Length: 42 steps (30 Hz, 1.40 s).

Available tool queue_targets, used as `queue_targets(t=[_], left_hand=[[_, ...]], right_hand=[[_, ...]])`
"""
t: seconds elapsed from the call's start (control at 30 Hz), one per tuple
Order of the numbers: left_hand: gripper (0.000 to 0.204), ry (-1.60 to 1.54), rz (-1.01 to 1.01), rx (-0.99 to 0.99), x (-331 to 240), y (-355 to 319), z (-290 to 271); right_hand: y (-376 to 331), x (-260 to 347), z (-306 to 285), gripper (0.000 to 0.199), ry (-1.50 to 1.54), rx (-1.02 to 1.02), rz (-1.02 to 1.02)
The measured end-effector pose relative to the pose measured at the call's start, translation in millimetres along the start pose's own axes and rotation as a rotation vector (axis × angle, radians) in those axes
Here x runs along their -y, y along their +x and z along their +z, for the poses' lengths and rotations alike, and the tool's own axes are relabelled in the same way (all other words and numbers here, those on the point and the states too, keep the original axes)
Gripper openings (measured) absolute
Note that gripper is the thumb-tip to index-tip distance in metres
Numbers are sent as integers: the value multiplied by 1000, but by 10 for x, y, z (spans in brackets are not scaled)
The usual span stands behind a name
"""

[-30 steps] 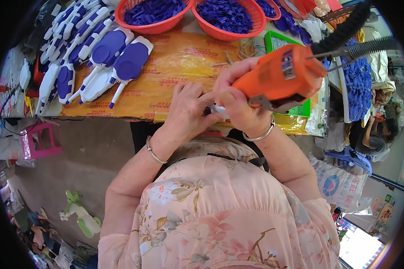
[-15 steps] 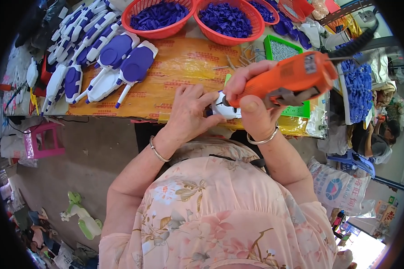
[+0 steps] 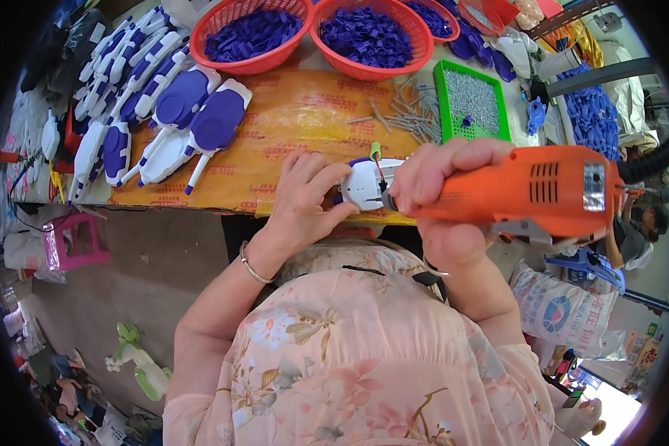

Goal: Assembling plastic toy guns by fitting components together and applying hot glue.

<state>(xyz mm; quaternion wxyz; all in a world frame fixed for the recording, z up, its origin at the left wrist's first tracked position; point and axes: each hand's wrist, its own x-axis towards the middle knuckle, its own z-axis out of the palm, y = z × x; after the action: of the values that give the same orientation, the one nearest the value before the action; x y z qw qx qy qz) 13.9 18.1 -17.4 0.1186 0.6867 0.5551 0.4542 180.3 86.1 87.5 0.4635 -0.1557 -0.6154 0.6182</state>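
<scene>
My right hand (image 3: 453, 178) grips an orange electric screwdriver (image 3: 550, 189), lying nearly level with its body to the right. Its nose points left at a white plastic housing with purple edges (image 3: 364, 183) near the table's front edge; my fingers hide part of the contact. Thumb and fingers of my left hand (image 3: 305, 193) pinch the left end of this housing. A small green cylinder (image 3: 376, 151) with red and dark wires sits at its far side. The right end of the housing is hidden behind my right hand.
Purple-and-white paddle-shaped housings (image 3: 219, 119) lie piled at left. Two red baskets (image 3: 253, 65) of purple parts stand at the back. Loose screws (image 3: 416, 111) lie beside a green tray (image 3: 442, 97) of small metal pieces. A pink stool (image 3: 74, 241) stands below the table.
The screwdriver has swung lower and its body now reaches farther right. The green cylinder and wires have come into clearer view, while my left hand stays on the housing.
</scene>
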Motion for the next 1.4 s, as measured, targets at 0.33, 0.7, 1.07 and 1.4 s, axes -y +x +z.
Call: queue_targets(t=[0.33, 0.7, 1.07, 1.4], left_hand=[[51, 8, -40, 15, -21, 24, -11], [48, -10, -130, -18, -204, 105, -110], [18, -13, 9, -89, -30, 58, -100], [56, 60, -51, 170, -76, 110, -191]], right_hand=[[-37, -20, -101, 68, -12, -34, 47], [111, -154, -109, 69, 13, 120, -88], [148, -177, 26, 68, 22, 33, 21], [165, -423, 68, 62, -68, 6, -31]])
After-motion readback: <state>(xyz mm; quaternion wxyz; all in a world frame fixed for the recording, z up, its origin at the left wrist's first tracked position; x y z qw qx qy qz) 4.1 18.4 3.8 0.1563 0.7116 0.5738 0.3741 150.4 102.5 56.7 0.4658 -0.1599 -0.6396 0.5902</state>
